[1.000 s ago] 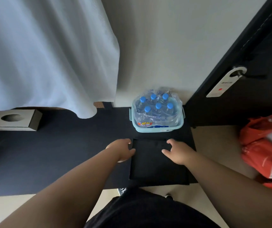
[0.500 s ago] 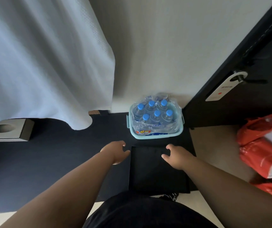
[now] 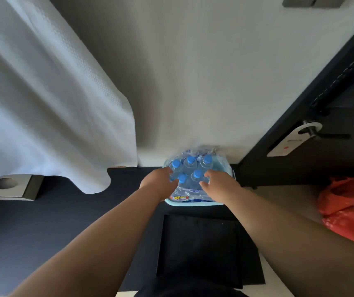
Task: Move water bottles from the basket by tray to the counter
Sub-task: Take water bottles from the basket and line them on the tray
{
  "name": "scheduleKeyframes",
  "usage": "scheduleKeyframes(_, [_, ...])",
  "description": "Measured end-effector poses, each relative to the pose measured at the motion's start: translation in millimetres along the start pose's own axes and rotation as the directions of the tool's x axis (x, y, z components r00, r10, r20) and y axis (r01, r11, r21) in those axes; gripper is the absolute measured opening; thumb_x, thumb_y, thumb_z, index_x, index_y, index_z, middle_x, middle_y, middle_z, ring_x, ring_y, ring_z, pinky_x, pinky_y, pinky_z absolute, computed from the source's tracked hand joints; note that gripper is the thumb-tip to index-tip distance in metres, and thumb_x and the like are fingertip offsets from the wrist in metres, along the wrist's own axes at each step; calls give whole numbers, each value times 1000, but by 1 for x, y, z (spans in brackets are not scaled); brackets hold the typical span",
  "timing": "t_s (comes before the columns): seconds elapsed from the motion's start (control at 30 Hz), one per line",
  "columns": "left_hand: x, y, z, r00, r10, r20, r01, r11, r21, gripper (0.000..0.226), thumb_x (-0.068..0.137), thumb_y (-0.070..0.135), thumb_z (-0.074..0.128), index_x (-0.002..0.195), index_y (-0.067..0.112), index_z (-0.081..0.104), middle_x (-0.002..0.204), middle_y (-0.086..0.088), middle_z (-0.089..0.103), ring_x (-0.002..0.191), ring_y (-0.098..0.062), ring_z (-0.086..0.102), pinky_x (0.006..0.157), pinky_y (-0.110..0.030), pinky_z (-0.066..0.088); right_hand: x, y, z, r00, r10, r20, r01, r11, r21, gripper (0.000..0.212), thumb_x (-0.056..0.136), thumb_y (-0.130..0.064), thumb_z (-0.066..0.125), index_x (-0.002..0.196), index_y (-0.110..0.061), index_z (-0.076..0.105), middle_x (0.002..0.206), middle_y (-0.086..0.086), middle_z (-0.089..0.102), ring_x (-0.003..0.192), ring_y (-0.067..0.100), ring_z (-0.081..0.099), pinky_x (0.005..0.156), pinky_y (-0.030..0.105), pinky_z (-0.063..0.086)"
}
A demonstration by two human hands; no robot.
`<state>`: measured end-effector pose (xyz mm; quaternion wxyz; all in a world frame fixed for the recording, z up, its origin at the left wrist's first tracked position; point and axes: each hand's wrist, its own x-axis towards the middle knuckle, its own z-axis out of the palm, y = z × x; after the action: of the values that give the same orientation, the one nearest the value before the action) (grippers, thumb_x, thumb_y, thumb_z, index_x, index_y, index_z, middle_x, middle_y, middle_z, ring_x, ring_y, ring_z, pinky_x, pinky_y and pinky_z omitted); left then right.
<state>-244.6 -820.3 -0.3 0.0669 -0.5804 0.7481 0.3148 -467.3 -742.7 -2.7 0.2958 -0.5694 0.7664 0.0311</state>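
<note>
2 hands reach onto the wrapped pack of water bottles, which sits in the light blue basket at 12 o'clock, against the white wall. The left hand lies on the pack's left side and the right hand on its right, fingers spread, neither one clenched. 5 blue caps show. The black tray lies empty at 6 o'clock on the dark bench. The wrap's print is unreadable.

I'm looking at a hotel room: a door hanger sign on the dark door's handle at three o'clock, a tissue box at nine.
</note>
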Motion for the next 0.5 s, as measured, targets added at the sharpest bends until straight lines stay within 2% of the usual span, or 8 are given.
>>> scheduleKeyframes(0.17, [24, 18, 5, 1000, -5, -7, 5, 999, 47, 51, 91, 51, 57, 140, 35, 53, 127, 7, 66, 104, -19, 66, 87, -39, 57, 26, -7, -4, 1000, -12, -8, 12, 999, 33, 48, 104, -43, 50, 145, -20, 47, 107, 3, 67, 89, 20, 64, 73, 35, 54])
scheduleKeyframes(0.23, [31, 21, 11, 1000, 7, -16, -6, 998, 68, 48, 91, 53, 59, 135, 35, 55, 124, 9, 67, 102, -18, 66, 85, -38, 57, 35, -10, -2, 1000, 4, -1, -4, 999, 34, 48, 104, -41, 52, 146, -20, 45, 106, 4, 66, 91, 23, 66, 75, 38, 55])
scheduleKeyframes(0.33, [38, 24, 21, 1000, 24, -10, -22, 988, 150, 44, 91, 54, 59, 129, 32, 56, 116, 8, 66, 93, -18, 65, 74, -36, 56, 44, -13, 6, 999, 35, 4, -35, 999, 16, 45, 103, -37, 54, 143, -18, 47, 118, 8, 68, 101, 28, 67, 83, 42, 59])
scheduleKeyframes(0.5, [43, 26, 38, 1000, 0, 14, -4, 962, 274, 23, 91, 34, 50, 110, 29, 62, 92, 6, 63, 75, -21, 59, 58, -30, 41, 54, -15, 25, 997, 61, 44, -63, 997, 41, 32, 102, -26, 51, 133, -18, 51, 113, 7, 67, 99, 29, 66, 85, 46, 58])
